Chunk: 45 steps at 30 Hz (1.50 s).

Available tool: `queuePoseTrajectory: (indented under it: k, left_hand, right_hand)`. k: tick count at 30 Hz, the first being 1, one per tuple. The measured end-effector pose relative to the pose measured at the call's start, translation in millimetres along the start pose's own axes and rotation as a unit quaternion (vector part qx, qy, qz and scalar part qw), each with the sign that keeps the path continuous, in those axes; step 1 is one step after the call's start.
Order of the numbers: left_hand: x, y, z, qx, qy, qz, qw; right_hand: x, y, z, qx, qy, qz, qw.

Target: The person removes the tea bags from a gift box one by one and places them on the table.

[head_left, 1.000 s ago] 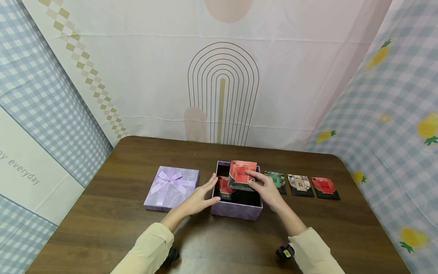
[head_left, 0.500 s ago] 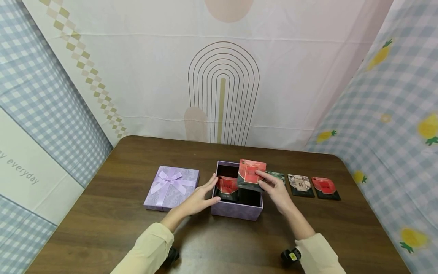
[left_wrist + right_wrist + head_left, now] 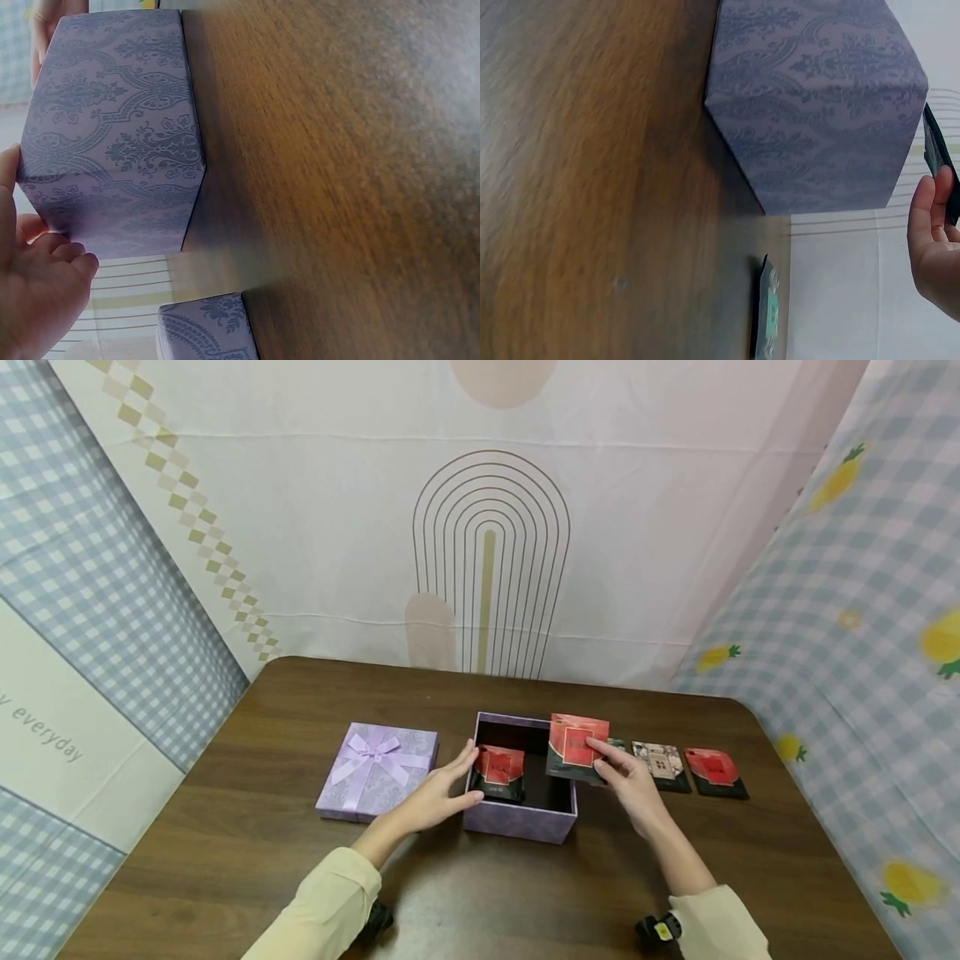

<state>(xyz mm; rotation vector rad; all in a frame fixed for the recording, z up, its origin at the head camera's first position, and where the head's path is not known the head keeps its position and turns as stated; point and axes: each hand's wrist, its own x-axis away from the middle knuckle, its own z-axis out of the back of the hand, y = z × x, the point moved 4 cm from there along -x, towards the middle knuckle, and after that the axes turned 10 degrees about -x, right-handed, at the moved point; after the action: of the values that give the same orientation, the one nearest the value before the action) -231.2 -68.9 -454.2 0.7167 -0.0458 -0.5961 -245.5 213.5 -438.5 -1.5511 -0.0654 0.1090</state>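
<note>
My right hand (image 3: 633,787) pinches a flat square red-and-black sachet (image 3: 567,747) between thumb and fingers, over the right rim of a purple patterned gift box (image 3: 517,822). In the right wrist view, the sachet's dark edge (image 3: 936,146) shows above the box. Inside, another red-and-black sachet (image 3: 501,768) lies at the left, with the dark box interior bare beside it. My left hand (image 3: 433,795) rests against the box's left side, fingers extended along it and thumb at the front corner. Some of its fingers bend lightly against the box wall in the left wrist view.
The purple lid (image 3: 378,768) with a ribbon bow lies left of the box. To the right, a green sachet (image 3: 617,744) is mostly covered by the held one; a beige sachet (image 3: 660,766) and a red one (image 3: 715,772) continue the row on the wooden table (image 3: 465,893).
My right hand has carried the red-and-black sachet rightward from over the box's middle to its right rim, uncovering more of the sachet inside. My left hand has stayed in place.
</note>
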Motion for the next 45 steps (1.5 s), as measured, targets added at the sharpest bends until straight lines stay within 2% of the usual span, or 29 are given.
queuePoseTrajectory:
  k: [7, 17, 28, 33, 39, 45]
  left_hand:
    - [-0.1, -1.1, -0.3, -0.004, 0.005, -0.002, 1.0000]
    - [-0.2, -0.3, -0.4, 0.000, 0.001, 0.000, 1.0000]
    - [-1.0, -0.1, -0.1, -0.002, 0.000, 0.005, 1.0000]
    - [-0.8, -0.6, 0.5, -0.002, 0.003, 0.008, 1.0000]
    - [-1.3, -0.9, 1.1, -0.005, 0.000, 0.009, 0.9999]
    - [-0.9, -0.8, 0.8, -0.001, -0.005, 0.014, 0.9999]
  right_hand:
    - [5.7, 3, 11, 0.005, 0.004, -0.023, 0.9997]
    - [13.3, 11, 26, -0.033, -0.004, -0.001, 0.9994]
    - [25.8, 21, 47, -0.075, -0.013, -0.041, 0.9963]
    - [29.3, 28, 56, -0.053, -0.011, -0.061, 0.9966]
    - [33.1, 40, 64, 0.006, -0.014, -0.099, 0.9950]
    - [35.9, 49, 65, 0.055, -0.044, -0.140, 0.9876]
